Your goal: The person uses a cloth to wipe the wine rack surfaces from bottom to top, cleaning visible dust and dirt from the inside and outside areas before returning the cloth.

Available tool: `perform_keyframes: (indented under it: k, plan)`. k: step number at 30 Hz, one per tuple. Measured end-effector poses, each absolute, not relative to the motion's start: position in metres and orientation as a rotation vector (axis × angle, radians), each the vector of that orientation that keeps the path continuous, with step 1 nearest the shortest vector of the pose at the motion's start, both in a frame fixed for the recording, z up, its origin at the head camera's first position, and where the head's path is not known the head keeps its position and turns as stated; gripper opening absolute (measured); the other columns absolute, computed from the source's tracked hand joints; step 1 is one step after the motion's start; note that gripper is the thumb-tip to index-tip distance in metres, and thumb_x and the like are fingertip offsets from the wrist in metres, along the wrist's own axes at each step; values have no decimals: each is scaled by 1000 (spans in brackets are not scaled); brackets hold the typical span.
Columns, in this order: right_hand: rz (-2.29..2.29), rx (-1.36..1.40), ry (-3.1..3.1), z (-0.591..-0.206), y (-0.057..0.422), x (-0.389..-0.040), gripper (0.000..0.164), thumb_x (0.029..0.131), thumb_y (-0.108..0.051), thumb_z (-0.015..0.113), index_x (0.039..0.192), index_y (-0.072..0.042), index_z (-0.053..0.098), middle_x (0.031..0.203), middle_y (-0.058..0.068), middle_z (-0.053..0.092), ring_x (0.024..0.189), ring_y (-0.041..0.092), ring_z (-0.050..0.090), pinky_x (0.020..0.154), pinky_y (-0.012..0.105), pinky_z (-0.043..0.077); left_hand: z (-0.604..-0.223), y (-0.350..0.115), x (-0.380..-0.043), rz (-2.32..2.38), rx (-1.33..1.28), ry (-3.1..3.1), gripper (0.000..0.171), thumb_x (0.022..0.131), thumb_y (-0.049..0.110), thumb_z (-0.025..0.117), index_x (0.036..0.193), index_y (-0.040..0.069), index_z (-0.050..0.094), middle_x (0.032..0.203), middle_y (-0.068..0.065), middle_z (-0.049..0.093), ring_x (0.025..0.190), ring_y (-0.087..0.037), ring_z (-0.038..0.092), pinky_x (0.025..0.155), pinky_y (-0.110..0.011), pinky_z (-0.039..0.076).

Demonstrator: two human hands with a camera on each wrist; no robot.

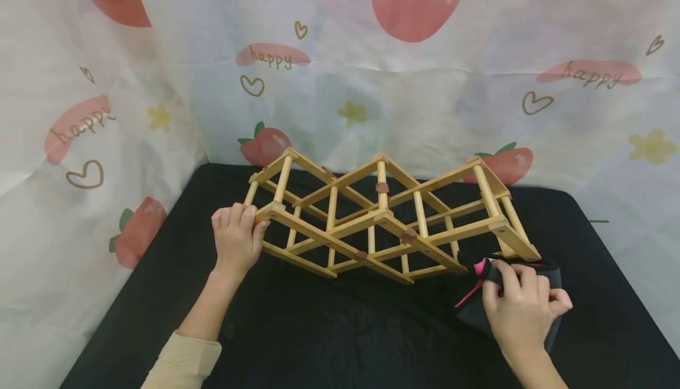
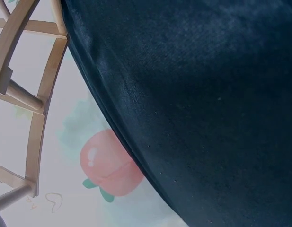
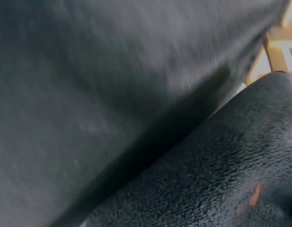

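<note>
A folding wooden lattice rack [image 1: 381, 218] stands expanded across the black-covered table in the head view. My left hand [image 1: 236, 238] grips its left front corner, fingers over the wooden end. At the rack's right end, my right hand [image 1: 523, 309] pinches the upper edge of a dark, soft pouch-like item [image 1: 475, 315] with pink trim. That item sits close against the rack's lower right corner, partly covered by the hand. Part of the rack [image 2: 48, 71] enters the left wrist view at left. Up close, the right wrist view has the item's dark textured surface [image 3: 221, 165].
Black cloth [image 1: 319, 336] covers the table. Behind and at the sides hangs a pale curtain [image 1: 319, 111] printed with fruit, hearts and the word "happy". Small brown pieces [image 1: 408, 235] sit at some of the rack's joints.
</note>
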State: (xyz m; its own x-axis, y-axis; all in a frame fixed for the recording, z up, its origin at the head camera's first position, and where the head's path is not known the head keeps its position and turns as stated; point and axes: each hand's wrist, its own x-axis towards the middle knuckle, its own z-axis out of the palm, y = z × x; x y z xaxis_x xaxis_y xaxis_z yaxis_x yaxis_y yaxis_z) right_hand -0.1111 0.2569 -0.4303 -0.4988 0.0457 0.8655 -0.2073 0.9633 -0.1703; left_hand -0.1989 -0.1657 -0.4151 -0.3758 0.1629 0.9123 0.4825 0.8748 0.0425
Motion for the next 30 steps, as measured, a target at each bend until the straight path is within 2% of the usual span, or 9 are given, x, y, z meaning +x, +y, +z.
perform_keyframes:
  k: [11,21,24,30]
  plan:
    - [291,186,-2125,-440,247,-112,23,80,-14,46,83,2,62,76,24,52,66,42,42,71,57,15,-414,-166,-199,-378,-486,-1944,46,96,45,32,85,2,45,77,-13,42,68,-30,35,68,-45,27]
    - [327,89,-2054,-430,259,-111,23,78,-11,47,84,4,63,80,26,53,69,45,40,73,60,12,-414,-166,-197,-383,-478,-1943,46,96,45,32,85,2,45,76,-13,41,67,-29,35,68,-45,27]
    - [314,137,-2103,-434,256,-110,23,80,-14,47,84,3,62,78,26,53,68,43,41,72,59,13,-414,-166,-197,-386,-475,-1945,46,96,45,31,85,2,45,76,-13,41,67,-29,36,69,-45,27]
    - [258,215,-2239,-438,251,-107,32,84,-22,40,84,1,63,78,22,53,67,40,43,71,57,16,-415,-166,-198,-391,-480,-1946,47,96,45,31,85,2,46,77,-13,42,68,-29,36,69,-45,27]
